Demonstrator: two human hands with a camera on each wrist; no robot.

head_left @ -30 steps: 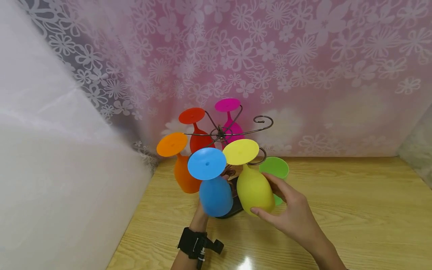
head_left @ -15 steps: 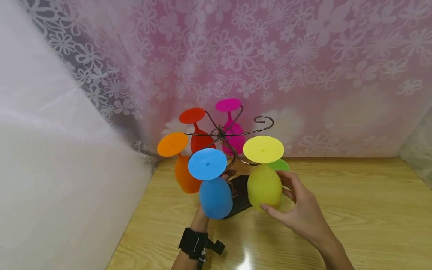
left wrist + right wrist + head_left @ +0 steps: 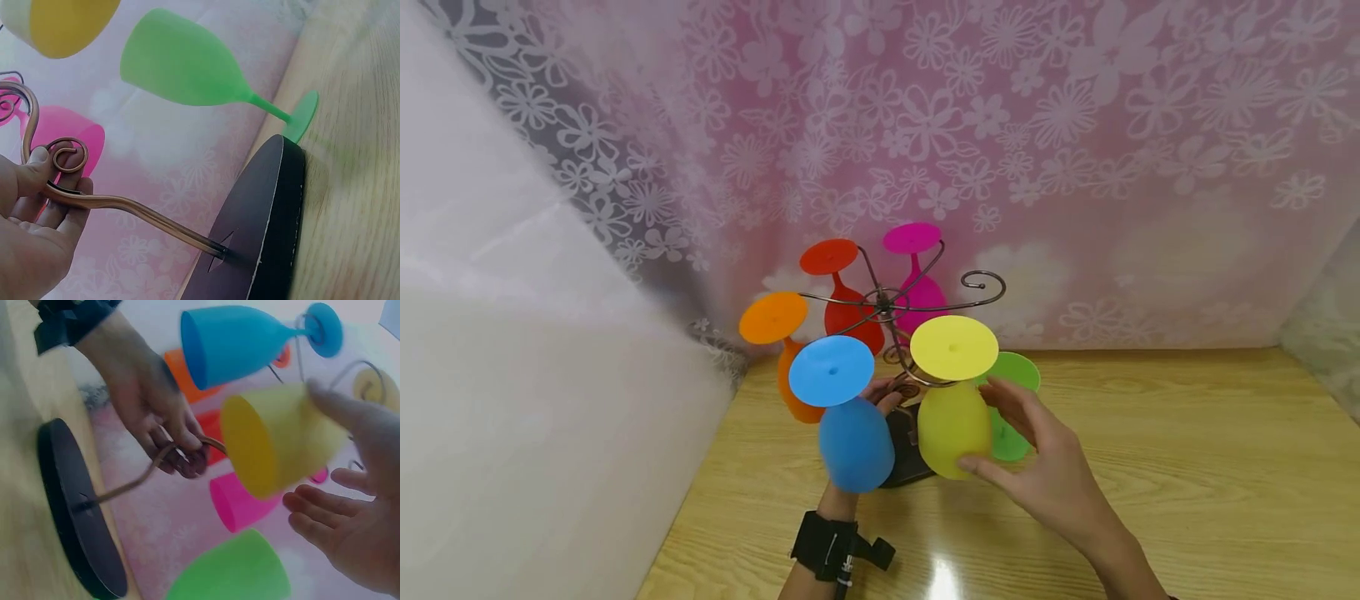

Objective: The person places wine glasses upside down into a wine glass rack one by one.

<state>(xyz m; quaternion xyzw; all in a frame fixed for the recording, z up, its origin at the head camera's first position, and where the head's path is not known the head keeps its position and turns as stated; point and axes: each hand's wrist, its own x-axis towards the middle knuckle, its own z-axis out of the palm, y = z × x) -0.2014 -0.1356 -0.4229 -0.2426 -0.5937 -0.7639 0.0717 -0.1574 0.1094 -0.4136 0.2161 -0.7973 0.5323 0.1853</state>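
My left hand (image 3: 44, 219) grips the bent copper-coloured post (image 3: 140, 212) of a wine glass rack, by its small scroll. The post rises from a black oval base (image 3: 250, 206). A yellow goblet (image 3: 953, 433) hangs upside down at the rack's near right, a wire arm running under its foot. Around its bowl is my right hand (image 3: 1051, 467), thumb over the near side, fingers spread and loose. In the right wrist view the fingers (image 3: 312, 512) stand away from the bowl. Blue (image 3: 856, 446), orange (image 3: 775, 318), red (image 3: 853, 321) and magenta (image 3: 919, 300) goblets hang inverted from other arms.
A green goblet (image 3: 181, 62) stands upright on the wooden table (image 3: 1165, 467) beyond the base. One curled wire arm (image 3: 981, 283) points right with no goblet on it. A pink floral curtain (image 3: 940, 125) hangs behind; a white sheet (image 3: 535, 350) borders the left.
The yellow goblet went right with my right hand, then came back left and slightly lower onto the wire arm. My right fingers have loosened. The rack has shifted a little, its blue goblet moving left.
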